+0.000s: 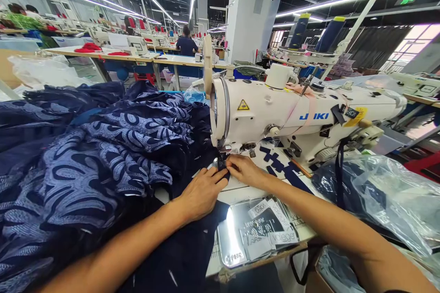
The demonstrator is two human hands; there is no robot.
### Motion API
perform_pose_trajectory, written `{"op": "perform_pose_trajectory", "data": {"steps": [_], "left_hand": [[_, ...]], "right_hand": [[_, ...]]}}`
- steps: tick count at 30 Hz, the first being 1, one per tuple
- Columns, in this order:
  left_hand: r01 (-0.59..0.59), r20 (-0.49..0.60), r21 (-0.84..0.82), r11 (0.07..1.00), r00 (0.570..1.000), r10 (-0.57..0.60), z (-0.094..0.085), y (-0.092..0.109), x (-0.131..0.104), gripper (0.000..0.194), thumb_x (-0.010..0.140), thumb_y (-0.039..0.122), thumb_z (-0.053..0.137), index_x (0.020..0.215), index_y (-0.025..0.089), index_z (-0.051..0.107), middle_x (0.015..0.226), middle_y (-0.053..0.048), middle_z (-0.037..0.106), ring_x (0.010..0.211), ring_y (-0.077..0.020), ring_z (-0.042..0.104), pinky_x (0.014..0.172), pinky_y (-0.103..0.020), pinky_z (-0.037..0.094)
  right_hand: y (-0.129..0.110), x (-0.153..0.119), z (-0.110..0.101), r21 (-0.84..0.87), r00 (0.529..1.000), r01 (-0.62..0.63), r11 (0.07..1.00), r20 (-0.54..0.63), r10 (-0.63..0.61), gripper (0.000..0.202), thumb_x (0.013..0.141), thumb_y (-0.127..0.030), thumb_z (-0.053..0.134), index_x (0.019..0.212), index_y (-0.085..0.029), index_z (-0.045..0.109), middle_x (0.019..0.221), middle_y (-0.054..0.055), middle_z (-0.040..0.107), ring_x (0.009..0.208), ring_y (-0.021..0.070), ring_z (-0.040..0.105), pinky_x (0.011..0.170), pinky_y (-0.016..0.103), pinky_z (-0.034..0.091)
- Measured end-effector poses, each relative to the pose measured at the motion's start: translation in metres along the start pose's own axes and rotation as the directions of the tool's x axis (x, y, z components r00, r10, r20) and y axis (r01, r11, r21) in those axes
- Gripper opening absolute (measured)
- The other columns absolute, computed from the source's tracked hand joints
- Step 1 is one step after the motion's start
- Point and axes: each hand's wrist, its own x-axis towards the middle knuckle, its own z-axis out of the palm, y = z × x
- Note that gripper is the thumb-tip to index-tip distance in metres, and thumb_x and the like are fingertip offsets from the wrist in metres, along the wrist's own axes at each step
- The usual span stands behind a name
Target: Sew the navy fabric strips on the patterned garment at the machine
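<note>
A white sewing machine (pixel 261 105) stands in front of me, its needle area low at its left end. Close under that end, my left hand (pixel 202 192) lies with fingers stretched over dark navy fabric (pixel 185 233). My right hand (pixel 245 170) is beside it, thumb and fingers pinched at a small dark label (pixel 222 161) by the presser foot. The fingertips partly cover the label and the stitching spot. A big heap of navy fabric with pale blue looped patterns (pixel 85 169) spreads to the left of the machine.
A clear-lidded tin (pixel 228 242) holds several printed labels at the table's front. Dark fabric tabs (pixel 275 160) lie beneath the machine arm. Right of it sits a clear plastic bag (pixel 385 197). Two navy thread cones (pixel 299 32) stand behind; a co-worker (pixel 186 42) sits farther back.
</note>
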Motion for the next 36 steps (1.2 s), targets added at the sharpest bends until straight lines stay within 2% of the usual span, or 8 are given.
{"op": "perform_pose_trajectory", "data": {"steps": [4,10,16,19,22,24,30,36], "left_hand": [[-0.004,0.013,-0.037,0.999,1.000,0.004,0.000,0.000,0.000,0.032,0.072,0.002,0.039,0.097,0.015,0.053,0.124,-0.007,0.049,0.101,-0.0239,0.046,0.077,-0.038,0.043],[0.007,0.018,-0.061,0.998,1.000,-0.006,-0.001,0.000,0.001,0.033,0.070,0.001,0.038,0.096,0.015,0.054,0.124,-0.006,0.049,0.099,-0.0243,0.047,0.076,-0.039,0.044],[0.033,-0.031,-0.175,0.984,0.999,-0.039,-0.009,-0.005,-0.006,0.038,0.068,0.005,0.045,0.103,0.013,0.055,0.115,-0.007,0.057,0.108,-0.0237,0.047,0.088,-0.039,0.043],[0.034,-0.029,-0.261,0.965,0.999,-0.043,-0.012,-0.014,-0.009,0.031,0.070,0.013,0.051,0.100,0.016,0.059,0.115,-0.007,0.058,0.110,-0.0222,0.048,0.097,-0.039,0.038],[0.022,-0.038,-0.294,0.955,0.999,-0.035,-0.008,-0.018,-0.008,0.024,0.075,0.013,0.049,0.094,0.018,0.063,0.114,-0.006,0.059,0.106,-0.0180,0.053,0.095,-0.032,0.041],[0.028,-0.061,-0.267,0.963,0.997,-0.046,-0.004,-0.016,-0.003,0.024,0.079,0.012,0.046,0.093,0.018,0.064,0.110,-0.006,0.061,0.103,-0.0175,0.055,0.090,-0.029,0.045],[0.075,-0.139,-0.118,0.990,0.986,-0.091,0.003,-0.003,0.012,0.019,0.080,0.010,0.048,0.087,0.016,0.065,0.103,-0.008,0.064,0.091,-0.0204,0.061,0.080,-0.033,0.051],[0.096,-0.193,-0.075,0.993,0.975,-0.109,0.008,-0.004,0.015,0.017,0.079,0.008,0.049,0.084,0.015,0.064,0.102,-0.007,0.064,0.088,-0.0210,0.061,0.077,-0.034,0.053]], "right_hand": [[-0.002,-0.003,0.003,-0.078,0.996,0.064,0.995,-0.052,-0.068,0.012,0.079,-0.009,0.042,0.071,-0.016,0.047,0.071,0.003,0.052,0.068,0.0133,0.048,0.064,0.024,0.040],[0.000,-0.004,0.006,-0.203,0.981,0.167,0.965,-0.061,-0.182,0.013,0.083,-0.010,0.041,0.076,-0.014,0.052,0.075,0.005,0.054,0.070,0.0151,0.049,0.065,0.026,0.043],[-0.007,-0.012,-0.006,-0.379,0.941,0.336,0.862,0.101,-0.322,0.019,0.086,-0.012,0.041,0.086,-0.012,0.060,0.090,0.009,0.058,0.081,0.0177,0.050,0.074,0.031,0.045],[-0.010,-0.015,-0.011,-0.444,0.929,0.371,0.815,0.179,-0.325,0.020,0.086,-0.011,0.042,0.095,-0.011,0.060,0.096,0.010,0.059,0.086,0.0191,0.051,0.075,0.032,0.045],[-0.008,-0.015,-0.013,-0.472,0.919,0.394,0.789,0.228,-0.322,0.021,0.086,-0.010,0.043,0.099,-0.010,0.059,0.101,0.011,0.059,0.087,0.0191,0.052,0.076,0.033,0.046],[-0.004,-0.013,-0.014,-0.479,0.921,0.388,0.787,0.234,-0.312,0.022,0.086,-0.010,0.043,0.102,-0.009,0.058,0.104,0.012,0.059,0.089,0.0194,0.053,0.076,0.033,0.047],[0.005,-0.008,-0.019,-0.452,0.924,0.369,0.812,0.270,-0.270,0.029,0.084,-0.007,0.045,0.111,-0.008,0.055,0.112,0.013,0.057,0.099,0.0207,0.054,0.078,0.033,0.048],[0.008,-0.005,-0.019,-0.429,0.929,0.351,0.832,0.273,-0.251,0.030,0.084,-0.008,0.043,0.112,-0.008,0.055,0.114,0.014,0.056,0.102,0.0212,0.053,0.085,0.036,0.045]]}}
